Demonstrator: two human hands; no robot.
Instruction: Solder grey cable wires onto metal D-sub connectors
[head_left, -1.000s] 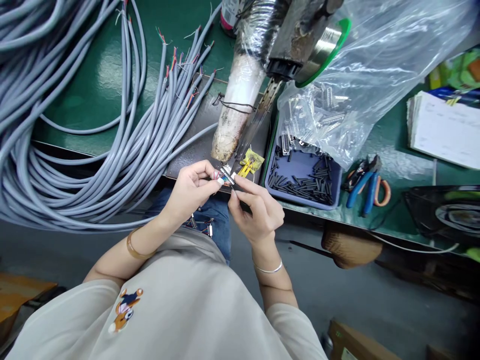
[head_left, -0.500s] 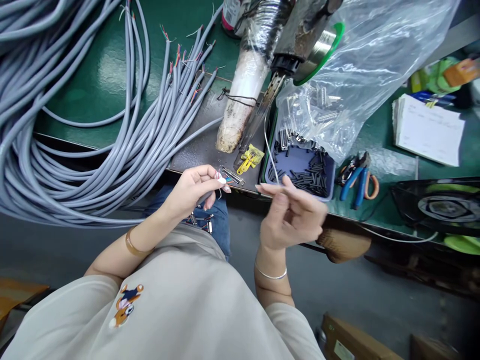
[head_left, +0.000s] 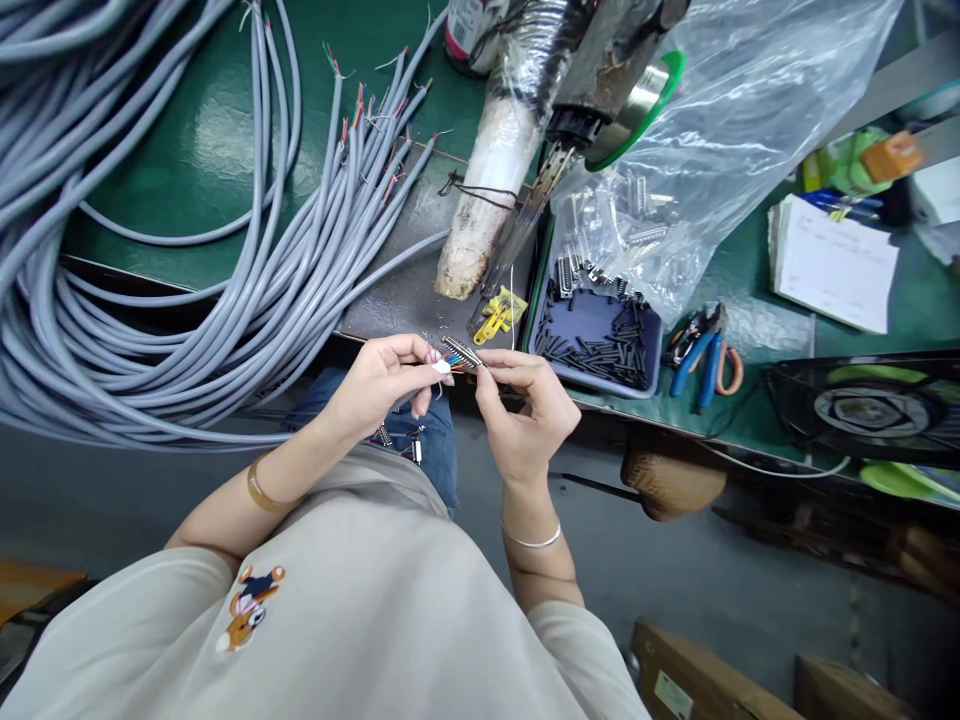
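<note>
My left hand (head_left: 386, 378) is closed in a pinch around a cable end, whose coloured wires (head_left: 454, 362) fan out beyond the fingertips. Those wires run up to a multi-pin connector (head_left: 462, 352) with a metal shell. Thumb and index finger of my right hand (head_left: 529, 415) grip the connector's right end. A thin pale wire (head_left: 512, 300) hangs down to the right fingers; whether they hold it is hidden. Just above the connector are a soldering iron (head_left: 551, 175), its tip pointing down, and a yellow clip (head_left: 491, 322).
Grey cables (head_left: 300, 290) with stripped ends spread over the left side. A blue tray (head_left: 585, 330) of black pieces and connectors stands right, partly under a plastic bag (head_left: 720, 130). Beyond are pliers (head_left: 705, 365), paper (head_left: 832, 265) and a fan (head_left: 862, 410). Wired connectors (head_left: 401, 440) lie on my lap.
My right hand has moved left from beside the tray and now grips the connector. The connector is tilted more and raised slightly. My left hand has barely moved.
</note>
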